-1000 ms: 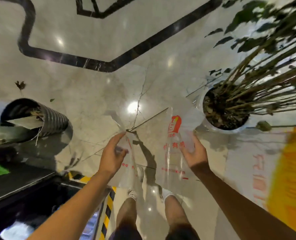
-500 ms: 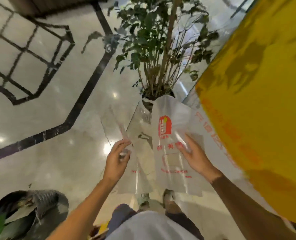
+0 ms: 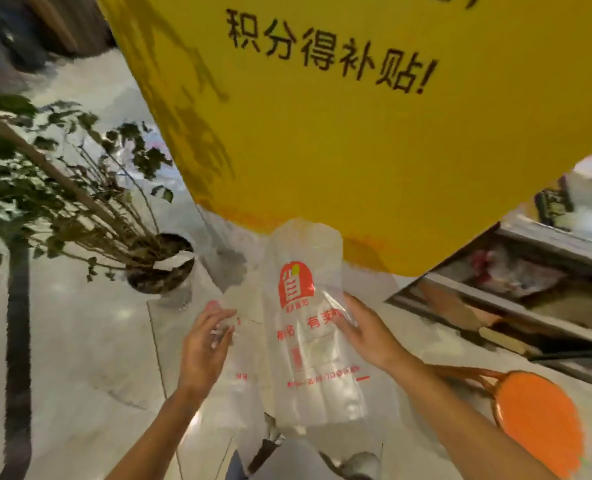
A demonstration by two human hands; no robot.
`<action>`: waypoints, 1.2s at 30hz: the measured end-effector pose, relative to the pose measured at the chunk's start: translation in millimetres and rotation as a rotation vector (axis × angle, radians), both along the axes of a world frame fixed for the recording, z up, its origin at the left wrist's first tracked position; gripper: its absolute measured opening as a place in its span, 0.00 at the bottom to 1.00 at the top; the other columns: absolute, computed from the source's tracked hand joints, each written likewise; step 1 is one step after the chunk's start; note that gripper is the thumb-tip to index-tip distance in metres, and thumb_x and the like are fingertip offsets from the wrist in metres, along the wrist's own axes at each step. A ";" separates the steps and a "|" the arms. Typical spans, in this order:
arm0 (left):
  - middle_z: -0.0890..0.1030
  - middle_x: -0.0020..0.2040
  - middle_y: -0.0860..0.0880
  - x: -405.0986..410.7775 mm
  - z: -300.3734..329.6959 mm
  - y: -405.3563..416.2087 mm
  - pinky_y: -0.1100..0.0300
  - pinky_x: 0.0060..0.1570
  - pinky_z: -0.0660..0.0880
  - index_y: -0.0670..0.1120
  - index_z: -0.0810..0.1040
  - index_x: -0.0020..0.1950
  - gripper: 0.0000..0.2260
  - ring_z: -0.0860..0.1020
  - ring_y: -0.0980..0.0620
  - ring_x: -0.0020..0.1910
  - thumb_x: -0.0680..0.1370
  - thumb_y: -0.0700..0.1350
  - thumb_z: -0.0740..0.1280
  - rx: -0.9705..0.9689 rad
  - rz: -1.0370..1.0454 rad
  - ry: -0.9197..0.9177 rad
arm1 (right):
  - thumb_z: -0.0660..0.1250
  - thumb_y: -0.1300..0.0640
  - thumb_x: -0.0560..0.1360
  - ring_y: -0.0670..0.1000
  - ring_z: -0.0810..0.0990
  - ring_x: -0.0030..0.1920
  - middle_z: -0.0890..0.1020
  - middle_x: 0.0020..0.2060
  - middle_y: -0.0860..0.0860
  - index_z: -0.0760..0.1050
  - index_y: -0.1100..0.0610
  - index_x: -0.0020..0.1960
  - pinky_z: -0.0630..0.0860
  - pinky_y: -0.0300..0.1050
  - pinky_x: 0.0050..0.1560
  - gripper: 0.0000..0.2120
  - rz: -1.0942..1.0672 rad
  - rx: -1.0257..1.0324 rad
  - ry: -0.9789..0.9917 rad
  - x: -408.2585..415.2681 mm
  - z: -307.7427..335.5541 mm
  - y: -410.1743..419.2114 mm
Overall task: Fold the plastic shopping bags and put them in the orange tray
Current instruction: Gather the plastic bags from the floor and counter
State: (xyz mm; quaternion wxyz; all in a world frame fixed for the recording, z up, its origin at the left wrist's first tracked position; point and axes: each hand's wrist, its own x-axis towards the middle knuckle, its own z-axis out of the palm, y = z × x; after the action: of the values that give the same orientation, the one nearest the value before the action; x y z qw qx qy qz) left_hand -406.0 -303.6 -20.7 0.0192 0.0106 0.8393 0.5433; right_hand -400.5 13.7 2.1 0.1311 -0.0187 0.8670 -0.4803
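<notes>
Holding a translucent plastic shopping bag with red print (image 3: 308, 327) up in the air, lengthwise, in front of the body, over the pale marble floor (image 3: 79, 358). Right hand (image 3: 363, 334) gripping the bag's right edge, thumb over the front of the film; left hand (image 3: 206, 344) pinching a loose clear flap at the left side. Having swung round from the potted green plant (image 3: 79, 209) within the last second, now facing a big yellow board with black characters (image 3: 356, 133), with a bright orange round tray (image 3: 537, 420) coming into sight at lower right, well apart from the bag. Probably meaning the fold is partway done and the drop-off is now within reach. Tray blurred and partly cut by the right forearm; left fingertips smeared behind the film; fold lines hard to make out.
</notes>
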 end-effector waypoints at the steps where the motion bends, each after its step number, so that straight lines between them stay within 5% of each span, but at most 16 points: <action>1: 0.75 0.59 0.67 -2.1 4.3 19.6 0.72 0.56 0.76 0.57 0.80 0.59 0.13 0.73 0.64 0.65 0.77 0.43 0.69 -0.009 -0.038 0.008 | 0.62 0.53 0.85 0.42 0.64 0.76 0.67 0.76 0.39 0.59 0.39 0.79 0.65 0.55 0.76 0.26 -0.031 0.000 0.000 10.3 0.7 19.6; 4: 0.76 0.63 0.66 -4.3 17.2 83.4 0.74 0.55 0.74 0.61 0.79 0.62 0.16 0.72 0.65 0.67 0.79 0.42 0.69 -0.061 -0.165 0.072 | 0.62 0.51 0.84 0.41 0.67 0.74 0.69 0.74 0.38 0.60 0.38 0.78 0.68 0.55 0.74 0.24 -0.141 -0.013 -0.005 45.2 12.1 79.3; 6: 0.75 0.69 0.58 -2.2 23.3 127.0 0.64 0.60 0.76 0.55 0.80 0.66 0.15 0.69 0.56 0.74 0.80 0.43 0.68 -0.108 -0.231 0.073 | 0.62 0.48 0.84 0.40 0.71 0.71 0.72 0.71 0.37 0.63 0.37 0.76 0.72 0.54 0.71 0.22 -0.200 -0.045 -0.011 70.1 24.9 119.5; 9: 0.78 0.64 0.50 4.9 36.1 197.1 0.49 0.64 0.76 0.52 0.80 0.66 0.15 0.73 0.49 0.71 0.80 0.42 0.68 -0.153 -0.339 0.147 | 0.60 0.39 0.82 0.41 0.75 0.68 0.75 0.68 0.36 0.65 0.34 0.73 0.75 0.54 0.68 0.20 -0.258 -0.100 0.014 105.8 47.7 178.4; 12: 0.78 0.60 0.53 20.2 60.8 274.4 0.63 0.56 0.77 0.54 0.79 0.65 0.14 0.76 0.60 0.63 0.80 0.43 0.67 -0.073 -0.436 0.150 | 0.60 0.35 0.80 0.40 0.76 0.66 0.76 0.65 0.35 0.67 0.31 0.70 0.76 0.52 0.67 0.18 -0.334 -0.089 0.040 142.2 66.5 236.9; 15: 0.76 0.56 0.56 39.2 81.2 346.3 0.73 0.49 0.74 0.54 0.78 0.66 0.15 0.78 0.58 0.55 0.81 0.44 0.66 -0.032 -0.530 0.162 | 0.60 0.42 0.83 0.41 0.77 0.64 0.77 0.63 0.36 0.69 0.36 0.70 0.78 0.52 0.64 0.16 -0.408 -0.039 0.063 176.6 77.0 292.3; 29: 0.76 0.57 0.56 42.2 136.5 582.5 0.68 0.52 0.73 0.48 0.78 0.69 0.15 0.77 0.54 0.58 0.82 0.41 0.66 0.093 -0.902 0.273 | 0.61 0.46 0.83 0.36 0.73 0.65 0.75 0.67 0.37 0.66 0.38 0.74 0.74 0.44 0.66 0.19 -0.690 0.221 0.089 247.0 122.0 470.1; 36: 0.76 0.59 0.54 7.2 156.4 647.2 0.66 0.60 0.73 0.47 0.78 0.69 0.16 0.76 0.57 0.61 0.81 0.40 0.67 0.136 -0.945 0.291 | 0.62 0.49 0.83 0.43 0.71 0.70 0.72 0.72 0.44 0.64 0.45 0.78 0.71 0.50 0.71 0.24 -0.770 0.346 0.055 233.5 157.3 516.0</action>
State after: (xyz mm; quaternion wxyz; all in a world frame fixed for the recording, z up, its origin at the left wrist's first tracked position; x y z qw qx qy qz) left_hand -398.8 343.6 135.8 0.1452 0.4666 0.6993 0.5217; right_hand -167.0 529.7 159.4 -0.0801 0.3160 0.8817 -0.3411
